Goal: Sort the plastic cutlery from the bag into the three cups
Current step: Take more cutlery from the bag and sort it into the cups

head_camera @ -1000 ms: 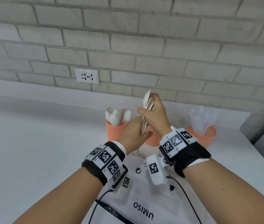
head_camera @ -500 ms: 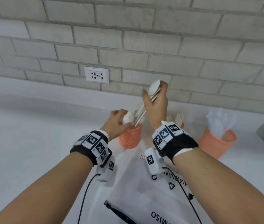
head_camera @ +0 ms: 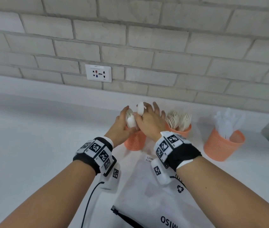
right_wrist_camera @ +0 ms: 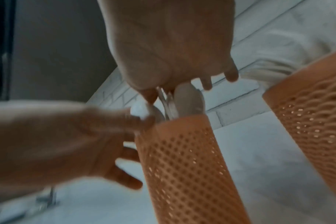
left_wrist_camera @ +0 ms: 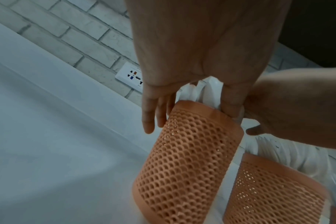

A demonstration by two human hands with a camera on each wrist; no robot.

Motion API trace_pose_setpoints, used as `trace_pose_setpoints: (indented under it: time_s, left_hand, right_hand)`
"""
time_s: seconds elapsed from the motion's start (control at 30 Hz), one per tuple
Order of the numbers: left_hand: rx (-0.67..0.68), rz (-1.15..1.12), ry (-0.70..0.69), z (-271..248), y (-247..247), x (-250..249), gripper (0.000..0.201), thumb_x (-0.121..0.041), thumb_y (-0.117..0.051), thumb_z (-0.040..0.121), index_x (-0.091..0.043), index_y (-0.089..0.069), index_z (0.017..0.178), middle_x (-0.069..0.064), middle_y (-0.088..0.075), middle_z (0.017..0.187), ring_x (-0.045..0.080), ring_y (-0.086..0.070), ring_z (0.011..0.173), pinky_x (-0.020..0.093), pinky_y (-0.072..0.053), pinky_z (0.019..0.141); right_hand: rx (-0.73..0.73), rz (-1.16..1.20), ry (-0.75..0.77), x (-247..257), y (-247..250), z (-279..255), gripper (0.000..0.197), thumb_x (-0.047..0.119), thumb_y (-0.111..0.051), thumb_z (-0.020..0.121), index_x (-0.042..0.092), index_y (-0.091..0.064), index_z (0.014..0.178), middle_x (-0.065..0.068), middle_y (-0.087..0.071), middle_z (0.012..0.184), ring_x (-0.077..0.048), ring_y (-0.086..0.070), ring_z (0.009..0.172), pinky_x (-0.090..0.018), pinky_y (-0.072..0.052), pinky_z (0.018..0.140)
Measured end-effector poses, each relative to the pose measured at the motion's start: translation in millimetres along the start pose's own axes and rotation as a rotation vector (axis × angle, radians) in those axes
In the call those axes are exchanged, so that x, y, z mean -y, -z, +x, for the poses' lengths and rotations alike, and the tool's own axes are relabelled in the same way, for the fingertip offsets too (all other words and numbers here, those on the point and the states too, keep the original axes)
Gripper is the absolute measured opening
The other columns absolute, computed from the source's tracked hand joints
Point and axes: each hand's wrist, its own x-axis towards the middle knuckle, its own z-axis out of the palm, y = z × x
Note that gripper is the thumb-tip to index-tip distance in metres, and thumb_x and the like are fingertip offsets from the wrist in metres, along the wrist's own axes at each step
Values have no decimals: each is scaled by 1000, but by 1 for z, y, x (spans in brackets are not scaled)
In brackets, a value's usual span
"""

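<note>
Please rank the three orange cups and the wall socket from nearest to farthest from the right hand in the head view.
From the right hand:
1. Spoon cup, directly beneath it.
2. Fork cup, just right.
3. Wall socket and knife cup, far right: too close to call.

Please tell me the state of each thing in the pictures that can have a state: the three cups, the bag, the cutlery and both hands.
Left cup: upright, holds spoons.
Middle cup: upright, holds forks.
Right cup: upright, holds pale cutlery; the kind is too blurred to tell.
Bag: lying flat on the counter.
Left hand: at the left cup's rim, fingers straight, touching the spoons.
Right hand: over the left cup, pinching spoons.
</note>
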Motion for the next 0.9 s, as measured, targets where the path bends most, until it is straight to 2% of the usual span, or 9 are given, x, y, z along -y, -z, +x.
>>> trace_pose_setpoints:
  time_s: [0.17,0.27,0.37,0.47,0.57,0.63,0.7,0.8,0.9]
  left_hand:
    - [7,54,60,-12,7,-23,107,-23,-74,76,-27,5,148,11,-23,145,20,-45,113,25,-34,91]
    - [-190,99,-66,-25,10,-39,84,-7,-65,79,-18,-15,146,12,-28,139,16,-44,105,19,-34,84]
    - [-376,115,-286,-38,11,-49,42,5,-57,75,-7,-46,114,6,-45,112,21,-50,97,15,-37,77]
    - [35,279,-339,-60,5,-55,19,-2,-61,79,-14,-51,88,-4,-50,83,18,-50,77,11,-38,63]
    - [665,617,-224,-92,-19,-48,26,-30,-72,76,-20,-59,96,-6,-47,95,14,-48,89,21,-41,75]
    - [873,826,-116,-114,-41,-37,46,-41,-76,69,-23,-56,106,-6,-41,107,15,-45,102,32,-43,89]
    - [905,995,-111,-130,-60,-30,49,-36,-77,67,-19,-54,107,0,-38,113,22,-44,106,41,-45,91]
    - [799,1003,-218,-135,-71,-30,19,-23,-66,76,-13,-61,91,3,-46,101,23,-50,90,33,-47,82]
    - [697,768,-178,-133,-67,-38,10,-24,-64,83,-15,-61,78,-3,-55,78,14,-49,72,21,-40,66]
  right_hand:
    - [-147,360,10,6,37,-16,80,43,-63,82,22,-20,147,-9,-29,148,-25,-23,139,-44,-24,113]
    - [-311,353,166,6,51,-35,58,26,-68,81,14,-45,133,-8,-44,129,-22,-39,123,-30,-33,103]
    - [-212,394,210,0,62,-59,23,17,-66,83,11,-62,105,1,-52,95,-14,-52,87,-29,-45,83]
    - [153,251,154,-12,65,-94,9,23,-66,83,24,-61,90,7,-55,79,-9,-51,71,-27,-41,72]
    - [600,-75,65,-26,60,-136,45,40,-67,81,22,-53,120,-2,-56,112,-14,-52,93,-26,-40,80]
    - [814,-255,33,-34,48,-161,70,50,-68,76,25,-40,135,-2,-46,132,-19,-48,114,-32,-41,94]
    - [883,-325,13,-42,37,-181,86,56,-71,69,28,-30,140,-1,-38,138,-22,-42,125,-38,-40,100]
    - [845,-273,8,-56,32,-202,100,58,-75,63,29,-22,143,-2,-34,137,-25,-42,124,-42,-42,100]
    - [825,-280,0,-67,34,-221,80,53,-70,71,21,-34,136,-3,-40,126,-27,-50,113,-42,-47,93]
